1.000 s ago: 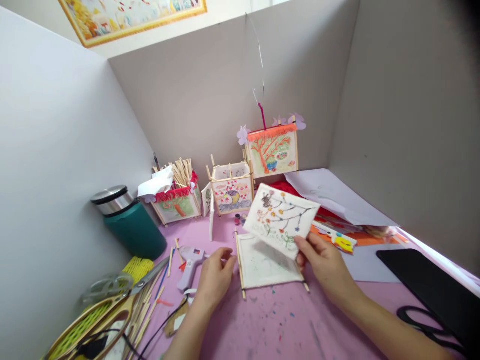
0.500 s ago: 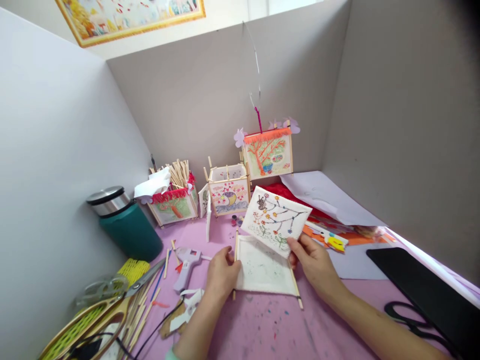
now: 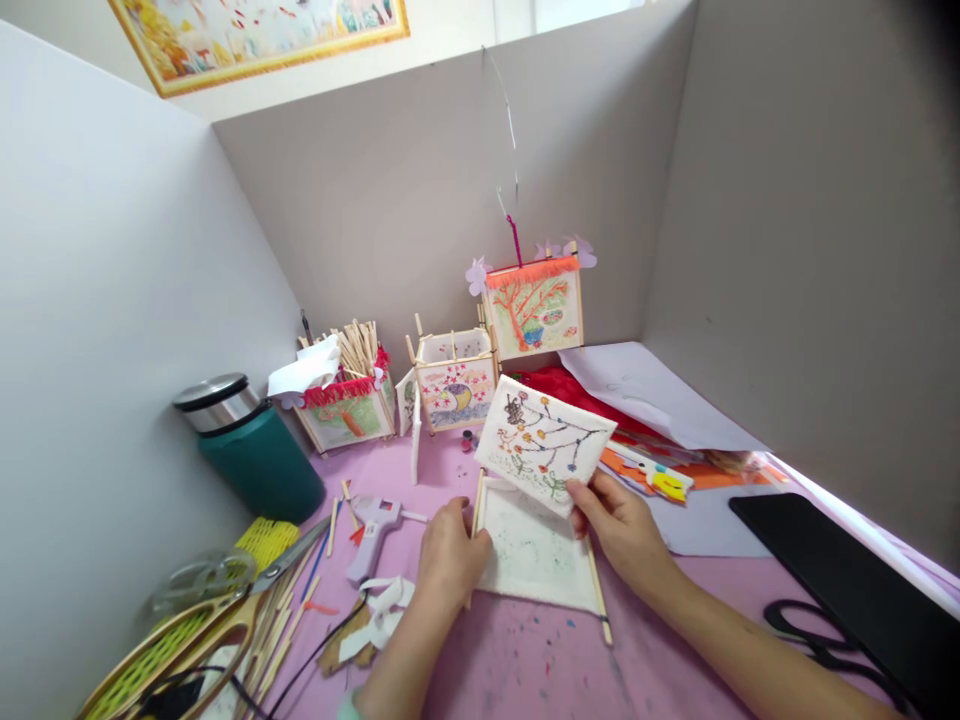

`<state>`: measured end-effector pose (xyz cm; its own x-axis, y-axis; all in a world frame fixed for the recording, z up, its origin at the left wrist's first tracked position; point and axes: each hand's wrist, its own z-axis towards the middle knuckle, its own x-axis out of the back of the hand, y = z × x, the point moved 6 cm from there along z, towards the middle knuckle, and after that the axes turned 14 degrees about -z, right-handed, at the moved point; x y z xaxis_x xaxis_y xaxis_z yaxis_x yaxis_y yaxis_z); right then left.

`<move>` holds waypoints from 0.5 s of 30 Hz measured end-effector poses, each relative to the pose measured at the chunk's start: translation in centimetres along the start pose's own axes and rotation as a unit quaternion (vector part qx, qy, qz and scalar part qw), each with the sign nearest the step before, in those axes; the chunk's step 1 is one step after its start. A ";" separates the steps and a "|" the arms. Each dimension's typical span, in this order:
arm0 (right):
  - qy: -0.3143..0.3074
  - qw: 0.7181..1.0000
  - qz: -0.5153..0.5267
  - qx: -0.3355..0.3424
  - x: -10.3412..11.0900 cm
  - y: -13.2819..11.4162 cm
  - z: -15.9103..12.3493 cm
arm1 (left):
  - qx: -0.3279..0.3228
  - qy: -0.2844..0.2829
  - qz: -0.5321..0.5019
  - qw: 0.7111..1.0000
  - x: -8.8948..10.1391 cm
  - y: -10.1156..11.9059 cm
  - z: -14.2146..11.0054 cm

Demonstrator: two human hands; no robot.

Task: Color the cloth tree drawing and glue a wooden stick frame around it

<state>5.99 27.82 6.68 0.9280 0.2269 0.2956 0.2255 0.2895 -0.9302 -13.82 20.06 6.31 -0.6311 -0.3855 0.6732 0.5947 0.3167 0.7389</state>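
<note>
My left hand (image 3: 454,553) is closed on the left stick of a white panel framed with wooden sticks (image 3: 536,560), which lies low over the purple tabletop. Between the thumb and fingers of my right hand (image 3: 626,525) is the lower right corner of a white drawn panel (image 3: 547,440), with branches, coloured blossoms and green leaves on it. That drawn panel is tilted and covers the upper part of the framed one. Behind them stands a stick-framed box lantern (image 3: 456,393) with a moon drawing, beside a finished-looking lantern (image 3: 534,308) with orange fringe.
At left are a teal bottle (image 3: 259,460), a glue gun (image 3: 375,540), large scissors (image 3: 289,560), loose sticks (image 3: 277,640) and a fringed box of sticks (image 3: 349,400). Right of my hands lie a black flat object (image 3: 840,580), black-handled scissors (image 3: 814,635) and papers (image 3: 660,400). Grey partitions (image 3: 450,200) surround the table.
The framed panel has turned slightly, its lower right corner coming toward me. My right hand and the drawn panel have shifted a little left; my left hand keeps its grip.
</note>
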 end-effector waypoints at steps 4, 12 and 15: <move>0.007 1.000 0.012 0.011 0.3 -0.3 0.0 | -0.032 0.027 -0.035 0.998 0.9 0.5 0.1; -0.022 0.999 0.040 0.014 1.0 -0.5 0.2 | -0.083 0.056 -0.260 0.960 1.6 0.6 -0.3; -0.033 0.999 0.030 0.022 1.0 -0.9 0.1 | -0.121 0.086 -0.331 0.932 2.3 0.6 -0.4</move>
<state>6.64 27.92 7.80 0.9173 0.3062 0.2545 0.1552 0.3136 -0.9368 -14.69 19.03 8.31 -0.8225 -0.5671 0.0430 0.2121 -0.2357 0.9484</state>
